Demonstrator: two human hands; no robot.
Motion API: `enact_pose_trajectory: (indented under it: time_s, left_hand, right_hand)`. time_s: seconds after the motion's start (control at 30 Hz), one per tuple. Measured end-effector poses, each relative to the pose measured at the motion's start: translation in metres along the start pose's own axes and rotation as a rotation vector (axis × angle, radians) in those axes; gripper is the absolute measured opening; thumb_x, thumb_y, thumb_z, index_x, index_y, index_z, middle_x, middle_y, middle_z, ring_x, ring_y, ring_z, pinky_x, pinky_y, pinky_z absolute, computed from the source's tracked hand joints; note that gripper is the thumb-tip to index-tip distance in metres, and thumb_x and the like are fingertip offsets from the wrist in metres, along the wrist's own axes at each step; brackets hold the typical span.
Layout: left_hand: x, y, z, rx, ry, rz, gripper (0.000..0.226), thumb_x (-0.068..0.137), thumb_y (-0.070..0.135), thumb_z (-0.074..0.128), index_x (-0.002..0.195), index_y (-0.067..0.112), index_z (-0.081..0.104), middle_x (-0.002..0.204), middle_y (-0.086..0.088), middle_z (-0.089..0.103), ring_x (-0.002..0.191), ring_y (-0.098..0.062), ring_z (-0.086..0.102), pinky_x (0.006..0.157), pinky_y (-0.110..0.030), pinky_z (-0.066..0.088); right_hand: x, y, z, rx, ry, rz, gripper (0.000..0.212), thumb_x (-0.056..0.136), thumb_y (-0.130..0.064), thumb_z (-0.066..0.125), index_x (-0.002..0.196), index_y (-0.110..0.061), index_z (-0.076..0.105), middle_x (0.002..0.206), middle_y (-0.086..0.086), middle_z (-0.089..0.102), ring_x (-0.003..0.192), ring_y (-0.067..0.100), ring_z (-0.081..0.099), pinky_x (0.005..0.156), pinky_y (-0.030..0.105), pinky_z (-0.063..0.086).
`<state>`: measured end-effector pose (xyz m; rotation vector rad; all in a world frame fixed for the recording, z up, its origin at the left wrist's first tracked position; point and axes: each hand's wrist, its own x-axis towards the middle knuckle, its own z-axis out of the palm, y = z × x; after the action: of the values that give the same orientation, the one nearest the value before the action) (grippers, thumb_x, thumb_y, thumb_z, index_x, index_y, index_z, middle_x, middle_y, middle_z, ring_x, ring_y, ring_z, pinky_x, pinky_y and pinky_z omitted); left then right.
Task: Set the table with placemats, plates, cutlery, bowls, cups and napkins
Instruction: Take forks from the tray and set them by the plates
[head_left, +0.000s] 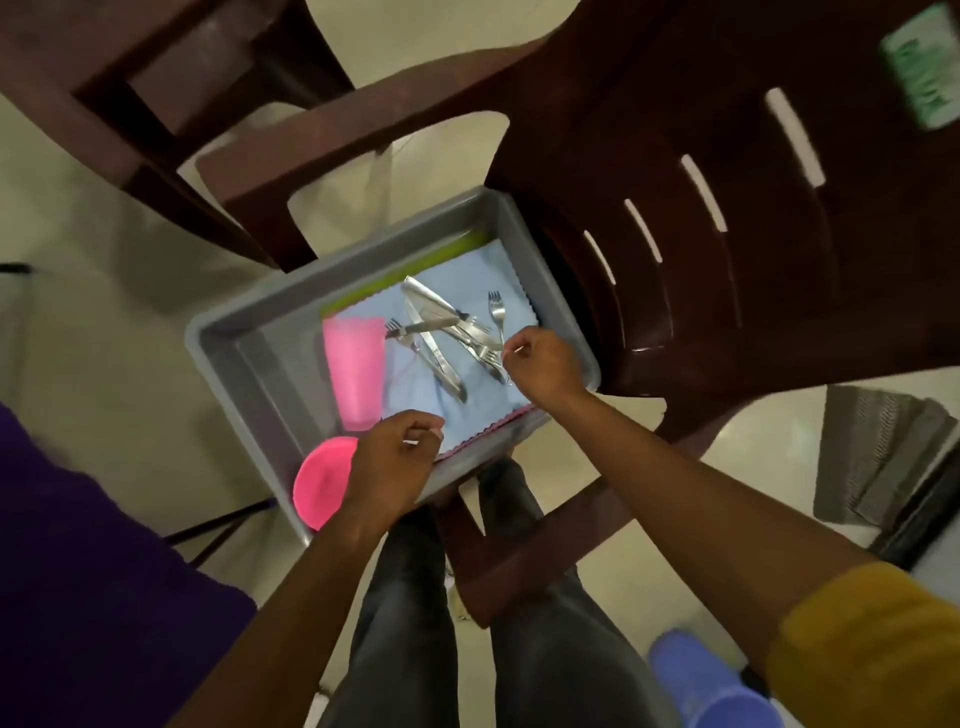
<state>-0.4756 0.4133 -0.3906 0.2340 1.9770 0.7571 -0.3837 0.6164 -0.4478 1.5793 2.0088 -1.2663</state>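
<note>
Both hands reach into the grey tub (249, 332) on a brown chair (727, 260): right hand (543, 364) curled, seemingly pinching a fork among the loose cutlery (447, 332) — left hand (395, 457) curled at the blue napkin's (483, 395) near edge, though its grip is unclear. A pink cup (356, 369) lies on its side beside them, a pink bowl (322, 488) nearer. No laid counter is visible — judging by this, most setting remains.

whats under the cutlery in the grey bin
The cutlery lies on a blue cloth; green and pink edges peek beneath it. What those layers are is covered.
</note>
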Motion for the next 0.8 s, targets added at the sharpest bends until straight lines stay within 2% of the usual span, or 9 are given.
enact_pose_trajectory:
  time_s: [0.1, 0.2, 0.33, 0.43, 0.57, 0.63, 0.7, 0.77, 0.8]
  left_hand:
    - [0.022, -0.007, 0.016, -0.068, 0.035, -0.075, 0.016, 0.099, 0.015, 0.066, 0.108, 0.022, 0.078, 0.105, 0.009, 0.076, 0.098, -0.014, 0.072, 0.082, -0.029, 0.057]
    - [0.034, -0.011, 0.031, -0.127, 0.044, -0.130, 0.017, 0.098, 0.015, 0.066, 0.103, 0.026, 0.079, 0.103, 0.009, 0.077, 0.098, -0.014, 0.072, 0.080, -0.028, 0.055]
    - [0.044, -0.015, 0.043, -0.168, 0.069, -0.171, 0.018, 0.098, 0.019, 0.066, 0.107, 0.028, 0.078, 0.105, 0.011, 0.077, 0.100, -0.013, 0.072, 0.086, -0.034, 0.059]
    - [0.051, -0.017, 0.048, -0.182, 0.084, -0.172, 0.017, 0.099, 0.022, 0.065, 0.109, 0.027, 0.078, 0.106, 0.011, 0.077, 0.100, -0.013, 0.072, 0.083, -0.032, 0.059]
    - [0.062, -0.014, 0.050, -0.183, 0.077, -0.184, 0.016, 0.099, 0.023, 0.065, 0.108, 0.028, 0.078, 0.105, 0.012, 0.077, 0.100, -0.012, 0.072, 0.090, -0.038, 0.060]
    - [0.066, -0.010, 0.050, -0.202, 0.075, -0.187, 0.016, 0.100, 0.022, 0.065, 0.102, 0.033, 0.077, 0.104, 0.012, 0.077, 0.100, -0.012, 0.072, 0.090, -0.041, 0.061]
    - [0.070, -0.006, 0.050, -0.237, 0.074, -0.179, 0.016, 0.101, 0.023, 0.064, 0.100, 0.034, 0.076, 0.104, 0.013, 0.077, 0.099, -0.012, 0.073, 0.091, -0.041, 0.062]
    - [0.075, 0.002, 0.049, -0.298, 0.061, -0.177, 0.015, 0.103, 0.026, 0.062, 0.108, 0.028, 0.076, 0.107, 0.009, 0.077, 0.101, -0.016, 0.074, 0.094, -0.043, 0.061]
    - [0.079, 0.008, 0.050, -0.379, 0.059, -0.200, 0.018, 0.104, 0.026, 0.060, 0.115, 0.023, 0.074, 0.110, 0.004, 0.077, 0.104, -0.021, 0.074, 0.096, -0.045, 0.060]
  right_hand:
    - [0.040, 0.000, 0.008, -0.013, -0.026, 0.018, 0.016, 0.093, -0.020, 0.070, 0.108, -0.018, 0.069, 0.103, 0.002, 0.071, 0.089, 0.021, 0.066, 0.066, 0.026, 0.049]
    - [0.068, 0.002, 0.018, -0.069, 0.009, 0.033, 0.018, 0.094, -0.021, 0.070, 0.110, -0.015, 0.068, 0.100, 0.002, 0.068, 0.084, 0.018, 0.060, 0.068, 0.024, 0.043]
    - [0.092, 0.004, 0.034, -0.159, 0.058, 0.020, 0.025, 0.094, -0.032, 0.071, 0.113, -0.016, 0.067, 0.106, 0.004, 0.074, 0.093, 0.024, 0.071, 0.073, 0.030, 0.054]
    - [0.103, 0.006, 0.041, -0.207, 0.077, -0.020, 0.027, 0.093, -0.031, 0.073, 0.114, -0.015, 0.066, 0.108, 0.005, 0.073, 0.096, 0.026, 0.071, 0.071, 0.028, 0.050]
    - [0.108, 0.015, 0.041, -0.238, 0.119, -0.071, 0.017, 0.096, -0.031, 0.071, 0.092, -0.019, 0.060, 0.092, 0.002, 0.070, 0.086, 0.024, 0.069, 0.064, 0.027, 0.049]
    - [0.104, 0.018, 0.039, -0.249, 0.162, -0.109, 0.017, 0.099, -0.031, 0.068, 0.098, -0.017, 0.059, 0.097, 0.004, 0.071, 0.089, 0.025, 0.070, 0.068, 0.032, 0.056]
    - [0.096, 0.017, 0.033, -0.240, 0.193, -0.161, 0.016, 0.100, -0.030, 0.066, 0.109, -0.017, 0.062, 0.107, 0.005, 0.073, 0.096, 0.025, 0.072, 0.073, 0.030, 0.058]
    - [0.083, 0.009, 0.028, -0.191, 0.182, -0.197, 0.015, 0.100, -0.029, 0.067, 0.109, -0.018, 0.062, 0.103, 0.002, 0.073, 0.091, 0.020, 0.073, 0.069, 0.022, 0.056]
    - [0.075, 0.004, 0.027, -0.163, 0.164, -0.221, 0.013, 0.100, -0.028, 0.068, 0.105, -0.018, 0.061, 0.095, 0.001, 0.073, 0.085, 0.018, 0.072, 0.065, 0.023, 0.057]
